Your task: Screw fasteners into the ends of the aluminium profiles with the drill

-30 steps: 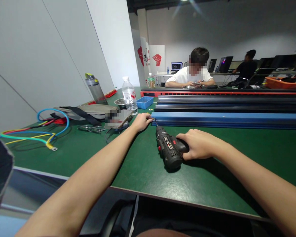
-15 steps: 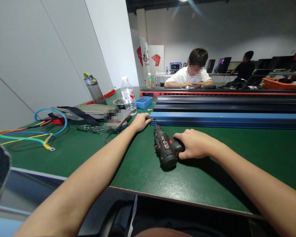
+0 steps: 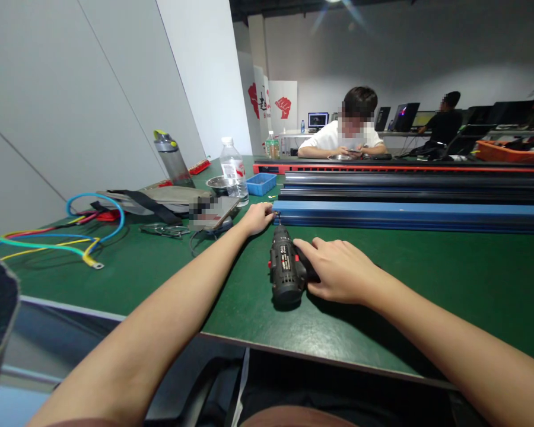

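Note:
A black cordless drill [image 3: 285, 270] lies on the green table [image 3: 449, 279], its bit pointing at the left end of a long blue metal profile [image 3: 409, 214]. My right hand [image 3: 336, 270] is wrapped round the drill's handle. My left hand [image 3: 257, 217] rests at the profile's left end, fingers curled together at the bit's tip; whatever they pinch is too small to name.
Dark and red profiles [image 3: 418, 178] lie stacked behind the blue one. To the left are a phone [image 3: 213, 212], a water bottle [image 3: 234, 172], a blue parts tray [image 3: 261, 184], a grey flask [image 3: 173, 160], a bag and coloured cables [image 3: 57, 240]. A person in white [image 3: 351, 133] sits at the far side.
The drill has swung and slid left, so its body now lines up nearly straight at the profile's end. My right hand moved left with it. My left hand stayed put.

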The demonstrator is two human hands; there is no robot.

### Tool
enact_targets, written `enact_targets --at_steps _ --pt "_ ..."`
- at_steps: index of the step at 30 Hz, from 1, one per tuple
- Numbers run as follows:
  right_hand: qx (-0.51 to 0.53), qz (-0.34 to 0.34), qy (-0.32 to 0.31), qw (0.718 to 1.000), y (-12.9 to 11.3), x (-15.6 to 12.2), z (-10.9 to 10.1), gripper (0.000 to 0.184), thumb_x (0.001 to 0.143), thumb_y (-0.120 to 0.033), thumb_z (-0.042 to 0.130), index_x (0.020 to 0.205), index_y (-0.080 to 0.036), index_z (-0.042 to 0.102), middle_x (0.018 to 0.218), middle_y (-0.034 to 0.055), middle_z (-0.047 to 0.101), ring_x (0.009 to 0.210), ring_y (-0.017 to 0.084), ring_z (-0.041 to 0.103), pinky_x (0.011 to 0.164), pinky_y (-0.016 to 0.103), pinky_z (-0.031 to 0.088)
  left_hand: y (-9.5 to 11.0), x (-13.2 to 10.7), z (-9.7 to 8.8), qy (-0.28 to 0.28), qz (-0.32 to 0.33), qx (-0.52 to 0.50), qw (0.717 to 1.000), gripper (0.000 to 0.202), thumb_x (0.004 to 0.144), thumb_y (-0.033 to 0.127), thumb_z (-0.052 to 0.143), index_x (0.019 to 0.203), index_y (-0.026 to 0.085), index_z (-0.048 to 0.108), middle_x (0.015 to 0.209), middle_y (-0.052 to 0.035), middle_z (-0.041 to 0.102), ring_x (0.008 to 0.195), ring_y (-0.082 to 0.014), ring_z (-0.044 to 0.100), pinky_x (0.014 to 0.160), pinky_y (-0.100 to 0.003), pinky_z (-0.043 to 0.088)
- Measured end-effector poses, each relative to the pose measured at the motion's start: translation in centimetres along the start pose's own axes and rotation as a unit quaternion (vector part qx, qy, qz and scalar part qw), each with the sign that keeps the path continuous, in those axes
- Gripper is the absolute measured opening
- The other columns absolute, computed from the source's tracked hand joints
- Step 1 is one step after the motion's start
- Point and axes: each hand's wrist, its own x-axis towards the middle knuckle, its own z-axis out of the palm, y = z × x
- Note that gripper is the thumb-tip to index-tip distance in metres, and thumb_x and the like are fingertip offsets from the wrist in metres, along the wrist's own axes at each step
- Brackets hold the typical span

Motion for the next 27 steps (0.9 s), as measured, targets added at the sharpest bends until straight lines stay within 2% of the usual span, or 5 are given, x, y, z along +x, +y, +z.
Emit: enact_targets --at_steps 7,11,14,19,27 --pt "-0.037 -0.011 0.034 0.999 -1.3 -0.6 0.8 0.061 0.084 -0.031 0.047 0.142 -0.013 0.042 0.099 0.0170 0.062 0.090 0.031 0.062 0.083 0.041 0.043 0.4 0.0 -0.3 -0.014 -0.012 -0.003 1.000 0.015 0.080 0.025 0.053 0.081 0.016 0.065 0.084 -0.0080 0.072 0.074 -0.0207 0.062 0.070 -0.028 0.045" --pt "-0.009 -0.048 0.058 0.997 -1.7 -1.0 1.3 0.086 0.081 -0.048 0.055 0.155 -0.022 0.019 0.127 0.0229 0.054 0.115 0.037 0.054 0.095 0.045 0.038 0.6 -0.1 -0.4 -0.016 -0.015 -0.013 1.000 0.015 0.080 0.023 0.053 0.082 0.016 0.066 0.085 -0.0079 0.072 0.075 -0.0209 0.063 0.072 -0.029 0.045" --pt "0.017 -0.070 0.066 0.995 -1.9 -0.9 1.6 0.093 0.080 -0.068 0.052 0.156 -0.029 0.015 0.131 0.0232 0.051 0.124 0.040 0.048 0.096 0.047 0.037 0.6 -0.1 -0.3 -0.015 -0.017 -0.013 1.000 0.015 0.080 0.024 0.053 0.082 0.016 0.066 0.084 -0.0077 0.072 0.074 -0.0205 0.062 0.072 -0.028 0.045" --pt "0.007 -0.026 0.067 0.997 -2.5 0.1 1.8 0.096 0.080 -0.087 0.025 0.156 -0.028 0.019 0.109 0.0205 0.061 0.105 0.036 0.058 0.087 0.045 0.041 0.4 -0.1 -0.2 -0.011 -0.015 0.000 1.000 0.018 0.080 0.026 0.052 0.082 0.014 0.066 0.083 -0.0085 0.071 0.072 -0.0200 0.061 0.069 -0.029 0.045" --pt "-0.031 -0.004 0.060 0.998 -3.0 0.4 1.8 0.093 0.080 -0.086 0.025 0.152 -0.028 0.029 0.096 0.0152 0.063 0.089 0.031 0.060 0.075 0.038 0.044 0.4 0.0 0.1 -0.010 -0.022 0.016 1.000 0.021 0.081 0.026 0.051 0.087 0.013 0.068 0.085 -0.0091 0.072 0.073 -0.0197 0.062 0.070 -0.027 0.046"
